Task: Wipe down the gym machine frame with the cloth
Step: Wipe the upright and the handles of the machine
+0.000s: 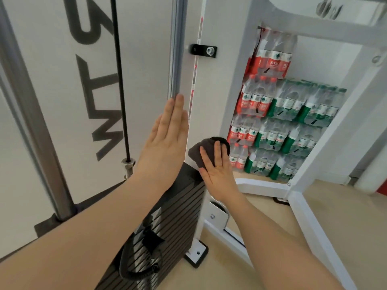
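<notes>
The white gym machine frame (pixel 211 97) rises as a tall upright post in the middle of the view. My right hand (pixel 216 167) presses a dark grey cloth (pixel 206 150) flat against the post's lower part, fingers straight, just above the black weight stack (pixel 167 225). My left hand (pixel 167 139) lies flat with straight fingers against the left edge of the same post, beside a metal guide rail (pixel 177 49). It holds nothing.
A black bracket with a bolt (pixel 202 50) sits higher on the post. A steel guide rod (pixel 29 114) and a thin black cable (pixel 119 76) run at the left. Shrink-wrapped packs of water bottles (pixel 282 126) are stacked behind the frame. A white base bar (pixel 230 237) crosses the tan floor.
</notes>
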{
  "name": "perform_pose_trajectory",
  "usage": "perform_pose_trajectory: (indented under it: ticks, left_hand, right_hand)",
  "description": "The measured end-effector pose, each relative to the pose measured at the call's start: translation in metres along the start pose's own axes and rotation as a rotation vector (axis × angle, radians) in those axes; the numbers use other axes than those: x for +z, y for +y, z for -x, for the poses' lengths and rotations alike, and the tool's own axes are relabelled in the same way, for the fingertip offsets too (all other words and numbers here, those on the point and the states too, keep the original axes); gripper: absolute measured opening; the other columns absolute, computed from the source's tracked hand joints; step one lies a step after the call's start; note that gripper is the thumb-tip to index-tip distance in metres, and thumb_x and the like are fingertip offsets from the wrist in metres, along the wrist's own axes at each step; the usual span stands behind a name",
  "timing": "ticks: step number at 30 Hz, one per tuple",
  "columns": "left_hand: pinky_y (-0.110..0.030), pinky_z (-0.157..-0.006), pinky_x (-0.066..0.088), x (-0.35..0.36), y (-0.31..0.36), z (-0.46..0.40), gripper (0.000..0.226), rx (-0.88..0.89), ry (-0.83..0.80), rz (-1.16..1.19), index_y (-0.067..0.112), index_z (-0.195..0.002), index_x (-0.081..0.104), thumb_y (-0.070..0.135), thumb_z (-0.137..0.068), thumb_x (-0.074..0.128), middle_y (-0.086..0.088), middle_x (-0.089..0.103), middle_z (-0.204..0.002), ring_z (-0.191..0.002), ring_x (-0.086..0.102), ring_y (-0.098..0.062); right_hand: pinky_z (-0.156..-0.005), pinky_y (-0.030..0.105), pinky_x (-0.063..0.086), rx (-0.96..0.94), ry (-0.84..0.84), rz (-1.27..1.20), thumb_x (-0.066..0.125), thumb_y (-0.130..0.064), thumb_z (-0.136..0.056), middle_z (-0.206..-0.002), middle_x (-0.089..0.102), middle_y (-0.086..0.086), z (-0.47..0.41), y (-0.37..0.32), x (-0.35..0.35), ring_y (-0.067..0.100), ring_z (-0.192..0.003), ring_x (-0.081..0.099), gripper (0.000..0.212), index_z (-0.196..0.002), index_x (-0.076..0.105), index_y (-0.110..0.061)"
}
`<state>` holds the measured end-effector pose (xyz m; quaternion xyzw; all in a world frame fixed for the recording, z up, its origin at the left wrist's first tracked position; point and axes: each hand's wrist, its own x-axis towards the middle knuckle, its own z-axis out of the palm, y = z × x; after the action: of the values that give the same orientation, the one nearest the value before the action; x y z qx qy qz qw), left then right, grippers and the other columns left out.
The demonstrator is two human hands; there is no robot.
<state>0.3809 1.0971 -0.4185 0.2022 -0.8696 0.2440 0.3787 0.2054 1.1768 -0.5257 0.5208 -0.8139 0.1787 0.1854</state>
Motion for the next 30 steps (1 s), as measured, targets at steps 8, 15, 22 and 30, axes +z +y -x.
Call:
perform_pose_trajectory:
  ticks: [8,15,22,30]
  left_hand:
    - [-0.04,-0.107,-0.003,-0.008,-0.007,0.013,0.064,0.023,-0.137,0.109,-0.005,-0.141,0.025,-0.005,-0.076,0.03,-0.016,-0.015,-0.147,-0.135,-0.016,-0.029]
    - [-0.033,-0.11,-0.004,-0.02,-0.006,0.03,0.067,0.065,-0.333,0.228,0.001,-0.141,0.021,-0.001,-0.075,0.015,-0.012,-0.036,-0.14,-0.128,-0.035,-0.025]
    - [-0.044,-0.106,0.031,-0.04,-0.015,0.071,0.057,0.208,-0.367,0.345,0.004,-0.135,0.044,-0.003,-0.079,0.058,-0.015,0.024,-0.151,-0.138,0.026,-0.032]
    - [-0.03,-0.058,0.037,-0.087,-0.046,0.128,0.044,0.047,-0.369,0.349,0.022,-0.138,0.033,0.019,-0.094,0.038,0.001,0.053,-0.12,-0.095,0.057,-0.021]
  right_hand:
    - [-0.107,0.051,0.017,-0.088,0.433,0.033,0.059,-0.002,-0.085,-0.15,0.014,0.018,-0.054,-0.011,-0.05,0.05,-0.135,0.016,0.058,-0.139,0.042,-0.013]
    - [-0.105,0.051,0.022,-0.098,0.286,0.048,0.049,0.031,-0.064,-0.146,0.026,0.021,-0.015,-0.012,-0.026,0.049,-0.134,0.017,0.077,-0.134,0.048,-0.004]
    - [-0.115,0.038,0.01,0.018,0.029,-0.111,0.038,0.023,-0.08,-0.153,0.021,0.013,0.03,-0.022,-0.019,0.036,-0.142,0.013,0.067,-0.139,0.039,-0.009]
    - [-0.093,0.025,0.039,0.122,0.212,-0.409,0.045,0.003,-0.087,-0.129,0.051,0.01,0.075,-0.103,-0.056,0.023,-0.112,0.05,0.048,-0.132,0.047,-0.011]
